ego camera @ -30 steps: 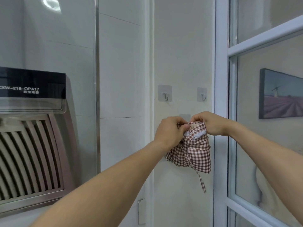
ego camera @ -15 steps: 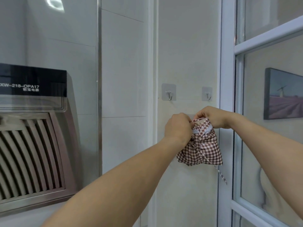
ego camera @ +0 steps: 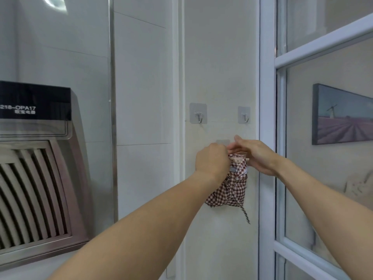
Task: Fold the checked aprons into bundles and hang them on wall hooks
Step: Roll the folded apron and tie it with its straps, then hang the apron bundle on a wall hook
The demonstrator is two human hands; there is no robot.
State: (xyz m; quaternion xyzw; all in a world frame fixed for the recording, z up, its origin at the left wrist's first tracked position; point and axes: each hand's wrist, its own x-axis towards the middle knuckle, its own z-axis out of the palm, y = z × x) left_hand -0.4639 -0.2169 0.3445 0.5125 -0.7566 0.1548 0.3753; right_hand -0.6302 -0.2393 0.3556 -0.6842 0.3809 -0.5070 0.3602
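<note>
A red-and-white checked apron bundle (ego camera: pixel 229 188) hangs against the cream wall, a thin tie dangling from its lower right. My left hand (ego camera: pixel 212 160) grips the bundle's top left. My right hand (ego camera: pixel 255 155) holds the top right, fingers stretched toward a third adhesive hook plate (ego camera: pixel 222 142), which is mostly hidden behind my fingers. Two bare adhesive hooks sit higher on the wall: the left hook (ego camera: pixel 198 115) and the right hook (ego camera: pixel 244 116).
A steel range hood (ego camera: pixel 40 178) fills the left side. A white glazed door frame (ego camera: pixel 267 118) runs down just right of the hooks. Beyond the glass hangs a framed picture (ego camera: pixel 341 116).
Both hands have lifted the bundle's top closer to the wall, just under the lower hook plate. My right hand's fingers have stretched out toward that plate. The bundle hangs narrower.
</note>
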